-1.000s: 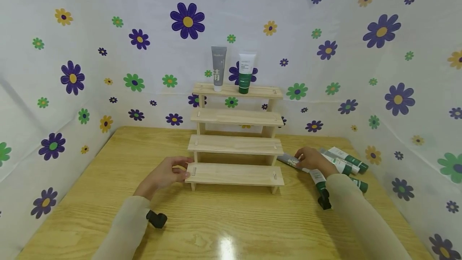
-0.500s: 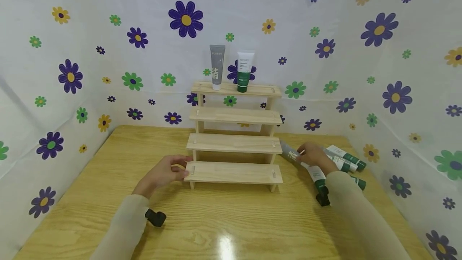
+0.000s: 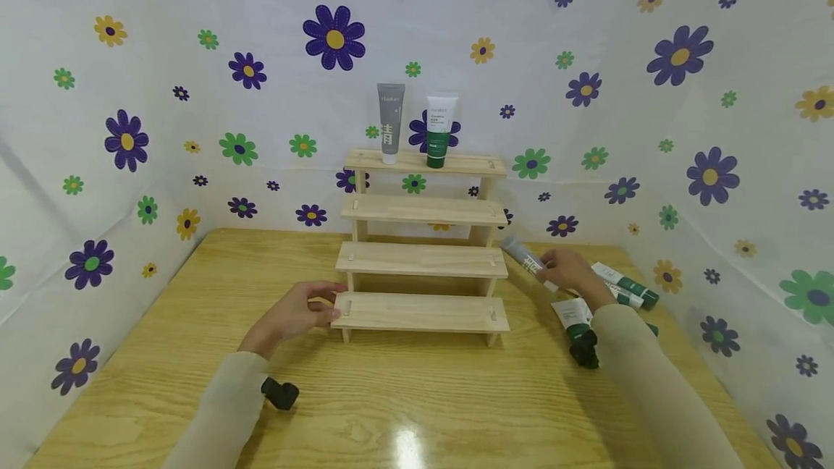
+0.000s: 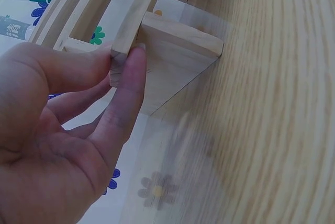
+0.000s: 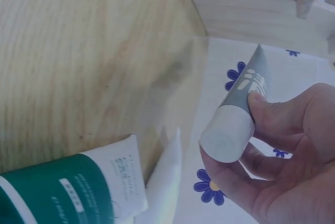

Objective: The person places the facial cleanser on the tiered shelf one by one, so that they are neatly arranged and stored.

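A pale wooden four-step rack stands in the middle of the table. My left hand pinches the left end of its lowest shelf; the left wrist view shows thumb and fingers on the board's edge. To the right of the rack, my right hand holds a grey squeeze tube near its white cap, the thumb on one side and fingers on the other. On the top shelf stand another grey tube and a white-and-green tube, both cap down.
Several white-and-green tubes lie on the table at the right, among them one near my right wrist and one farther back. Flower-printed cloth hangs behind and at both sides of the wooden table.
My right hand has lifted the grey tube away from the other tubes and turned it, its far end swinging up beside the rack. The left hand has stayed on the shelf end.
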`<state>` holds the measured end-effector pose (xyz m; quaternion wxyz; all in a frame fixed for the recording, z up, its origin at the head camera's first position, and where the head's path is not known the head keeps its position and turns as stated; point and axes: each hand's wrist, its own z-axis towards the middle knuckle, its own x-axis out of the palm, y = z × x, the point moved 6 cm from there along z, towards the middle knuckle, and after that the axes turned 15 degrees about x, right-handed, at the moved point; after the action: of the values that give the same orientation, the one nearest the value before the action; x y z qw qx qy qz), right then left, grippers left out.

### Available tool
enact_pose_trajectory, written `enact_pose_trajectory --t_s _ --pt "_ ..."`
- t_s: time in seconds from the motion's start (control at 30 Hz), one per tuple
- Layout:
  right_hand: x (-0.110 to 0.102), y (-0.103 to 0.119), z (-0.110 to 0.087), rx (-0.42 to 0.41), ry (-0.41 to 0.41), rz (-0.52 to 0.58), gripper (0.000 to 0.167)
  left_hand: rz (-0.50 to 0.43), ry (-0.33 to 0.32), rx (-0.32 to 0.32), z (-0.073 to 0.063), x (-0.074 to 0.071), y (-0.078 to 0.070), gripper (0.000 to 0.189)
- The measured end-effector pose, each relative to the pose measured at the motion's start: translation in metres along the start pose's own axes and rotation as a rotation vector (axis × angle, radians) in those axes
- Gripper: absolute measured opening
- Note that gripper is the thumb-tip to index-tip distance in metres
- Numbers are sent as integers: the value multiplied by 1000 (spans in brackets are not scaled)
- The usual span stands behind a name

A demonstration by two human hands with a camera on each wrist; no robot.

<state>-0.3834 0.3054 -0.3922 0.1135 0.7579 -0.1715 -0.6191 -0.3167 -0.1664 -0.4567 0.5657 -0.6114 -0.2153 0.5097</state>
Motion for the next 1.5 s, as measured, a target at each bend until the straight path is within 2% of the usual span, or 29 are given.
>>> enact_pose_trajectory --t_s 0.2,0.47,0.8,1.17,1.5 --pt "-12 4 -1 -14 -23 47 42 5 -3 -8 -1 -1 0 49" --pt "-28 6 -5 44 -14 154 52 -11 14 31 -1 0 -3 50" --pt "-54 12 -7 110 -38 247 58 -21 11 26 0 1 -3 50" --pt "-81 35 -15 103 -97 380 54 -1 7 28 0 0 -2 50" --pt "-92 62 -18 70 -157 364 55 -21 16 49 1 -1 -1 50"
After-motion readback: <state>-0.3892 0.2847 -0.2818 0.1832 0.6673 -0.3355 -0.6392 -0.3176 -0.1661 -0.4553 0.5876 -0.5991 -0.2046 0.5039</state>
